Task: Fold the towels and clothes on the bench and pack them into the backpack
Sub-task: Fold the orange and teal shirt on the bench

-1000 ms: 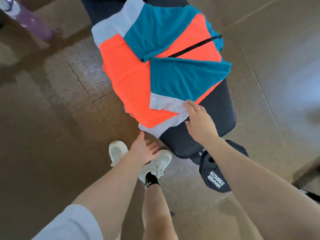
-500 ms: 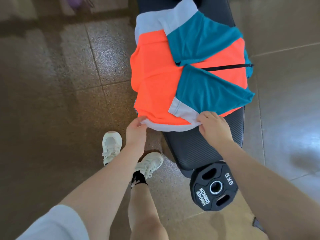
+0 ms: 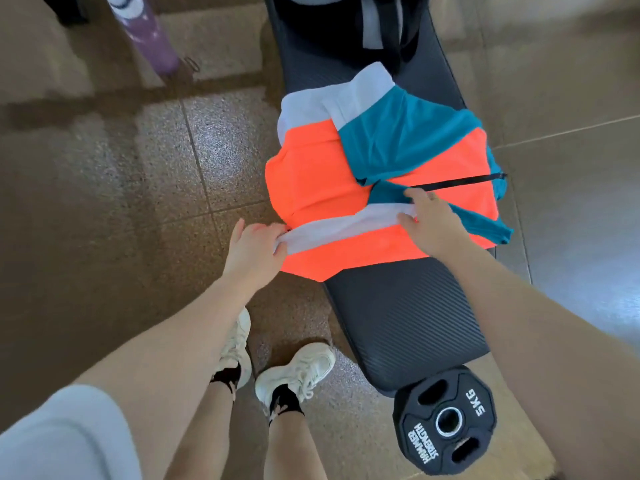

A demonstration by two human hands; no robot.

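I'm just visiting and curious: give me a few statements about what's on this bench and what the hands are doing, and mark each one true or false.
1. Both hands hold the jacket's white hem. True: the left hand and right hand each grip the white band of the orange, teal and white jacket.
2. The jacket lies on the floor. False: it lies on the black bench.
3. A weight plate marked 5KG sits by the bench's near end. True: the weight plate is there.
4. The person is barefoot. False: they wear white sneakers.
5. A purple bottle stands on the bench. False: the purple bottle is off the bench, at upper left.
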